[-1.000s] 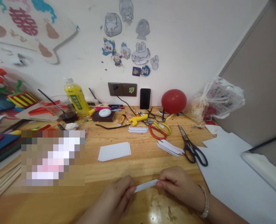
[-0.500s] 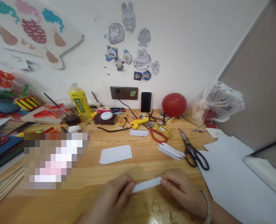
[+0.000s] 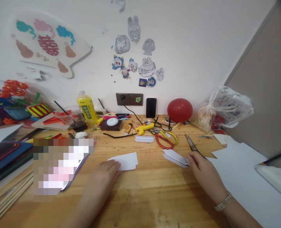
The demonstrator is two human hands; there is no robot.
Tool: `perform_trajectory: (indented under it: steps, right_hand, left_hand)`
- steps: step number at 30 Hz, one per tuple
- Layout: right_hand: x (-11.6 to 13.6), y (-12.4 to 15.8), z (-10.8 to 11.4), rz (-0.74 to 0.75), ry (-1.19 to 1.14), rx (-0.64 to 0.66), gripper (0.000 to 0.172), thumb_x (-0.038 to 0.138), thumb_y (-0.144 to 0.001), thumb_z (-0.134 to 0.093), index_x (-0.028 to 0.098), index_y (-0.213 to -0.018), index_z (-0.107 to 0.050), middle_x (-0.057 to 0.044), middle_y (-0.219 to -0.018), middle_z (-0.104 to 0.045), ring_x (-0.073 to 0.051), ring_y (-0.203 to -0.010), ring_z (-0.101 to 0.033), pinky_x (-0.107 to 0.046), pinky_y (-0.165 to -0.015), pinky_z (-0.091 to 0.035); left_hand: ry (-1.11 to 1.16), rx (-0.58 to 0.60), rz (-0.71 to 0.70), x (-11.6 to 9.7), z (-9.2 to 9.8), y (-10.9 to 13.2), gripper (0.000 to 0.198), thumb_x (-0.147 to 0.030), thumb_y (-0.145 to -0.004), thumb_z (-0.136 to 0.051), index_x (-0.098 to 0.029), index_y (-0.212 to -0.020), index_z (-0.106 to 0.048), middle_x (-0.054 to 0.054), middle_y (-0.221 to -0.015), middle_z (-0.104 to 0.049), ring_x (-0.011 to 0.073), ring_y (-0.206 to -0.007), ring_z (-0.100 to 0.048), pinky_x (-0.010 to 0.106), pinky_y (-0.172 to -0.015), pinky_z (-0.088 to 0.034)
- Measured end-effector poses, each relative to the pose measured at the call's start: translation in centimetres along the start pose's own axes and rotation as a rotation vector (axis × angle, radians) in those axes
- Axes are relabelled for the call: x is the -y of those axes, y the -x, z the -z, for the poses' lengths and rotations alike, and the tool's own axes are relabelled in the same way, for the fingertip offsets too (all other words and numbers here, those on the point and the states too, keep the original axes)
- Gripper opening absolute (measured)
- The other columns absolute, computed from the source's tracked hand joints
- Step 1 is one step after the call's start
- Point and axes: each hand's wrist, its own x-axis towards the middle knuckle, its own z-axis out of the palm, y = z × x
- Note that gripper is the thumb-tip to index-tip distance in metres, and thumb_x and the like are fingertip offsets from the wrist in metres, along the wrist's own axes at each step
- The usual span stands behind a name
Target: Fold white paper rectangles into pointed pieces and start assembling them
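My left hand point(image 3: 106, 175) is at the left edge of a small stack of white paper rectangles point(image 3: 128, 161), its fingers closed on the paper there. Over on the right, my right hand point(image 3: 203, 174), with a bracelet at the wrist, pinches the right end of a folded white paper strip at a small pile of folded paper strips point(image 3: 175, 157). Black-handled scissors point(image 3: 190, 142) lie just behind that hand, which hides most of their handles. Another group of folded white strips point(image 3: 144, 139) rests farther back.
Red-and-yellow-handled scissors point(image 3: 165, 140), a yellow glue gun point(image 3: 144, 128) and a red balloon point(image 3: 179, 110) lie toward the wall. A yellow drink bottle point(image 3: 87, 109) stands back left. Large white paper sheets point(image 3: 247, 177) cover the right side; wooden sticks point(image 3: 12, 198) lie left.
Both hands have moved apart and forward from the front middle, where they held a white strip between them. The left reached the paper stack, the right the folded strips. The view has shifted slightly.
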Motion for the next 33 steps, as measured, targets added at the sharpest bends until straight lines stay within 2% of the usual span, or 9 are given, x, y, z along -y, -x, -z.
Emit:
perform_trajectory:
  steps: [5, 12, 16, 19, 21, 23, 26, 29, 33]
  right_hand:
    - [1.3, 1.3, -0.8, 0.054, -0.098, 0.113, 0.027, 0.038, -0.086, -0.033, 0.022, -0.091, -0.054, -0.005, -0.075, -0.068, -0.022, -0.066, -0.064, -0.029, -0.059, -0.043]
    - [2.4, 2.0, -0.6, 0.088, -0.129, 0.197, 0.023, 0.035, -0.087, -0.037, 0.022, -0.091, -0.055, -0.003, -0.070, -0.064, -0.021, -0.064, -0.061, -0.030, -0.060, -0.042]
    - [2.8, 2.3, -0.6, 0.096, -0.226, 0.211, 0.023, 0.036, -0.088, -0.039, 0.021, -0.091, -0.057, -0.003, -0.072, -0.064, -0.020, -0.064, -0.059, -0.030, -0.060, -0.043]
    - [3.7, 3.4, -1.4, 0.109, -0.452, 0.298, 0.029, 0.034, -0.085, -0.048, 0.021, -0.109, -0.055, -0.004, -0.080, -0.066, -0.020, -0.072, -0.062, -0.029, -0.064, -0.047]
    - [4.4, 4.3, -2.0, 0.183, -0.673, 0.412, 0.042, 0.033, -0.084, -0.052, 0.022, -0.125, -0.046, -0.004, -0.089, -0.068, -0.018, -0.076, -0.063, -0.029, -0.071, -0.049]
    - [5.0, 5.1, -2.6, 0.336, -0.743, 0.485, 0.054, 0.034, -0.079, -0.061, 0.024, -0.129, -0.043, -0.005, -0.103, -0.067, -0.017, -0.078, -0.064, -0.029, -0.075, -0.049]
    - [5.5, 5.5, -3.1, 0.513, -0.675, 0.423, 0.034, 0.031, -0.080, -0.063, 0.024, -0.113, -0.058, -0.005, -0.103, -0.068, -0.019, -0.089, -0.063, -0.028, -0.079, -0.046]
    - [5.5, 5.3, -3.0, 0.595, -0.633, 0.324, 0.017, 0.033, -0.086, -0.057, 0.023, -0.098, -0.062, -0.004, -0.089, -0.070, -0.017, -0.083, -0.063, -0.026, -0.075, -0.045]
    - [5.7, 5.1, -2.6, 0.651, -0.622, 0.292, 0.022, 0.041, -0.088, -0.052, 0.022, -0.090, -0.063, -0.004, -0.080, -0.069, -0.017, -0.074, -0.062, -0.025, -0.067, -0.044]
  left_hand:
    - [-0.015, 0.007, 0.031, -0.9, 1.2, -0.1, 0.029, -0.021, -0.089, -0.038, -0.019, -0.079, -0.065, 0.008, -0.081, -0.070, 0.0234, -0.075, -0.065, 0.033, -0.069, -0.049]
    - [0.026, -0.037, 0.100, -0.9, 1.6, -0.1, 0.026, -0.024, -0.089, -0.040, -0.018, -0.079, -0.063, 0.006, -0.076, -0.069, 0.0211, -0.070, -0.064, 0.031, -0.063, -0.049]
    - [0.056, -0.253, 0.011, -1.1, 1.2, 0.0, 0.025, -0.026, -0.091, -0.040, -0.018, -0.082, -0.062, 0.006, -0.078, -0.069, 0.0198, -0.070, -0.064, 0.031, -0.066, -0.050]
    - [0.039, -0.474, -0.146, -2.5, 1.1, 0.4, 0.015, -0.022, -0.089, -0.048, -0.017, -0.088, -0.061, 0.007, -0.085, -0.069, 0.0201, -0.080, -0.064, 0.032, -0.075, -0.050]
    - [0.030, -0.548, -0.292, -4.0, 1.0, 0.8, 0.013, -0.018, -0.089, -0.049, -0.018, -0.089, -0.061, 0.006, -0.086, -0.070, 0.0189, -0.082, -0.064, 0.031, -0.077, -0.050]
    - [0.051, -0.480, -0.475, -5.6, 1.1, 1.2, 0.025, -0.019, -0.094, -0.037, -0.018, -0.096, -0.062, 0.004, -0.089, -0.072, 0.0178, -0.086, -0.064, 0.031, -0.082, -0.049]
    - [0.101, -0.539, -0.589, -7.1, 1.2, 1.4, 0.023, -0.013, -0.092, -0.040, -0.017, -0.090, -0.062, 0.005, -0.090, -0.073, 0.0185, -0.088, -0.065, 0.033, -0.087, -0.048]
    - [0.224, -0.357, -0.480, -7.5, 0.6, 1.8, 0.014, -0.018, -0.084, -0.054, -0.016, -0.097, -0.060, 0.010, -0.102, -0.070, 0.0209, -0.096, -0.064, 0.033, -0.087, -0.051]
    - [0.532, -0.203, -0.196, -7.3, -1.8, 3.2, 0.055, -0.027, -0.079, -0.058, -0.020, -0.130, -0.041, 0.012, -0.119, -0.063, 0.0218, -0.104, -0.062, 0.032, -0.086, -0.053]
